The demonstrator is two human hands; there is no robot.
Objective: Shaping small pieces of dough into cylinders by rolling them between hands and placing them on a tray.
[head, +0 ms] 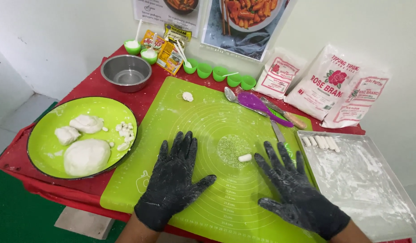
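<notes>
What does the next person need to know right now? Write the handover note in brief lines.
Left hand: gloved, flat on the green mat, holding nothing.
Right hand: gloved, flat on the mat, holding nothing.
Between them, nearer the right hand: one small dough piece, untouched.
Done: a few rolled pieces lie on the floured tray.
Left: dough lumps and bits on the green plate; another bit at the mat's far edge.

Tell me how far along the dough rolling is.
Done: a few short white dough sticks lie in a row at the far corner of the floured metal tray. In hand: one small dough piece sits on the green mat between the left hand and right hand, both flat and gloved. Left: big dough lumps and cut bits on the green plate.
</notes>
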